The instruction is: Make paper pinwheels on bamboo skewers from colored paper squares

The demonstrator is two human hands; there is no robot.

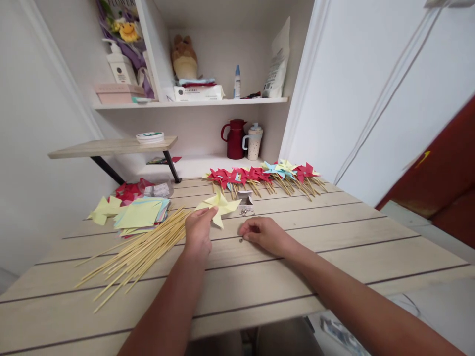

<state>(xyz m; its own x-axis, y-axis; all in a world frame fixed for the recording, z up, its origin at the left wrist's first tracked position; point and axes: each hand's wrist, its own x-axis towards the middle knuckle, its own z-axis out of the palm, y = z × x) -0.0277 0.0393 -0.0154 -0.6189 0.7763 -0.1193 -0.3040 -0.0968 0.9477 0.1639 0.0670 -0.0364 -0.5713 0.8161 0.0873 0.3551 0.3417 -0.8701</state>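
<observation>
My left hand (198, 230) pinches the edge of a yellow paper pinwheel (219, 204) that lies on the wooden table (334, 237). My right hand (261, 232) rests on the table just right of it, fingertips closed on a small metal pin (241, 240). A bundle of thin bamboo sticks (143, 252) lies fanned out under and left of my left hand. A small open box with pins (245, 203) sits just behind the pinwheel.
A row of finished red, blue and yellow pinwheels on sticks (265, 177) lies at the table's far edge. Stacks of coloured paper squares (139, 215) and red cut pieces (128, 190) sit at left. Shelves behind hold a red jug (235, 139) and a cup (254, 142).
</observation>
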